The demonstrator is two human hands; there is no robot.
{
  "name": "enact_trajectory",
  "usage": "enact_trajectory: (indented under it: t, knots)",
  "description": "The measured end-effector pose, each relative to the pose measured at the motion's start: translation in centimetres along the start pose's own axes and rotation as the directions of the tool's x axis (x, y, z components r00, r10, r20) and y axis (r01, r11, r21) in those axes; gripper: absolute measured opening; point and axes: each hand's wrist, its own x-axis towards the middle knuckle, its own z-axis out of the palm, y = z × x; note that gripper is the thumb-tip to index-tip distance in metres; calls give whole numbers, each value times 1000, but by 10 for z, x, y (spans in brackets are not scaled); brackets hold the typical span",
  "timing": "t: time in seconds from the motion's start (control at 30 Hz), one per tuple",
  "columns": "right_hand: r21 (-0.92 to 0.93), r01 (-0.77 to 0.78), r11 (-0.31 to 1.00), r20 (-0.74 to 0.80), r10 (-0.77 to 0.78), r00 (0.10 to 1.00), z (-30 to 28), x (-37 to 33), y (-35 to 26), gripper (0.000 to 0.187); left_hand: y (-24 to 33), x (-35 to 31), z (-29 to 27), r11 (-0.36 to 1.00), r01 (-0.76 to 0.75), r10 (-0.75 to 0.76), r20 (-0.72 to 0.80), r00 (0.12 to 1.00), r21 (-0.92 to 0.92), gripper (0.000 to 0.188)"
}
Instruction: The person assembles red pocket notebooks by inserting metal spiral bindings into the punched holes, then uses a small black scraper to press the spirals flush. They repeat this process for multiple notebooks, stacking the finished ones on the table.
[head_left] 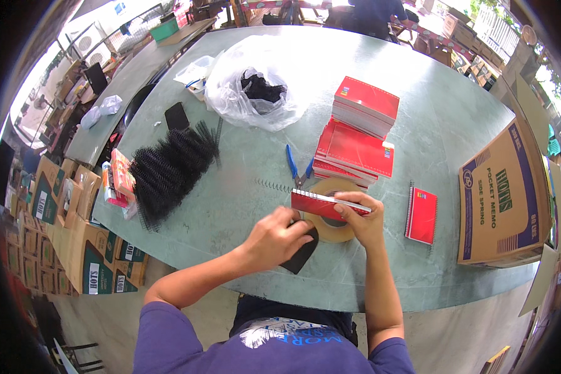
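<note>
My right hand grips a small red memo pad edge-up, thumb on one side and fingers on the other. A dark spiral coil sticks out leftward from the pad's holed edge. My left hand is curled near the pad's left end, fingers drawn together; what they pinch, if anything, is hidden. Beneath that hand lies a flat black piece. A roll of yellowish tape rests under the pad. Just beyond are blue-handled pliers, beside stacked red pads. Right of my hands lies a spiral-bound red notebook.
Many black coils are heaped at the left, next to an orange-and-white packet. Farther back stand a clear plastic bag of black material and a white container. A large cardboard box stands at the right table edge.
</note>
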Motion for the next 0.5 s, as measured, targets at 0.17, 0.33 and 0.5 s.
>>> enact_trajectory:
  t: [0.17, 0.33, 0.5]
  knots:
    - [-405, 180, 897, 200, -105, 974, -6, 5, -24, 19, -15, 42, -38, 968, -125, 144, -75, 987, 216, 28]
    - [-822, 380, 425, 269, -297, 916, 31, 1, -49, 21, -33, 46, -32, 998, 39, -35, 93, 995, -40, 20]
    - [-838, 383, 388, 263, -327, 908, 37, 3, -36, 27, -21, 50, -53, 999, 17, -12, 135, 991, -36, 24]
